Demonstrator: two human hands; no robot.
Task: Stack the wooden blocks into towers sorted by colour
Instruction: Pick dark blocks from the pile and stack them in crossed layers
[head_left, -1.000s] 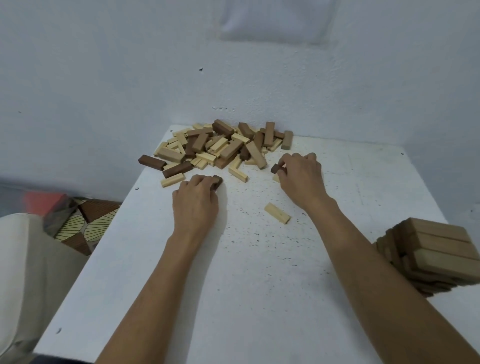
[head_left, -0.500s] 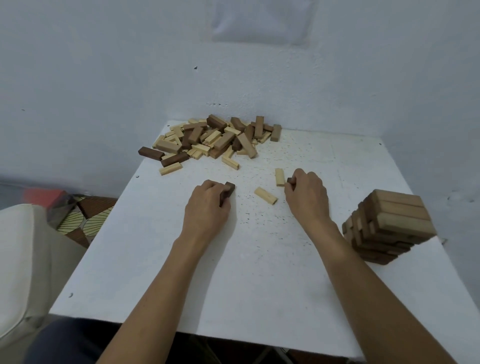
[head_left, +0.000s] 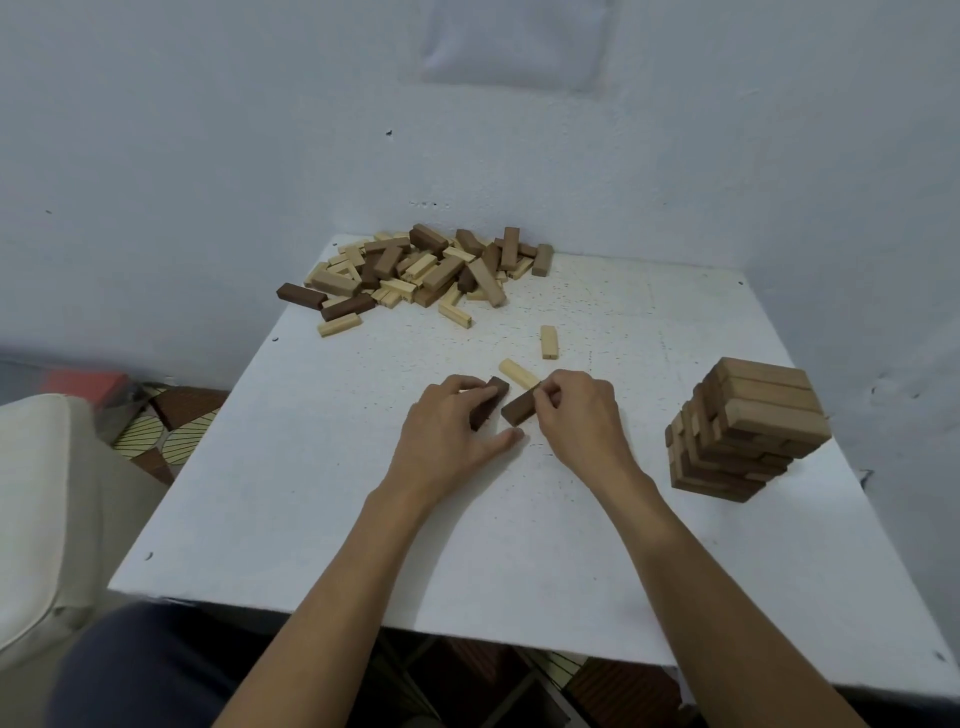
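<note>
Table (head_left: 260, 493): white, matt, finely speckled. Tower (head_left: 748, 431) at its right edge: mid-brown wood, smooth, matt. Pile (head_left: 415, 270) at its far-left corner: pale and dark wood, matt.

A white table (head_left: 363, 519) stands against a pale wall (head_left: 208, 130).

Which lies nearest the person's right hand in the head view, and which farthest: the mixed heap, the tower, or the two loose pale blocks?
1. Slanted pale block, just beyond the right hand.
2. Other pale block, a little farther back.
3. Tower, off to the right.
4. Heap, far left corner.
</note>
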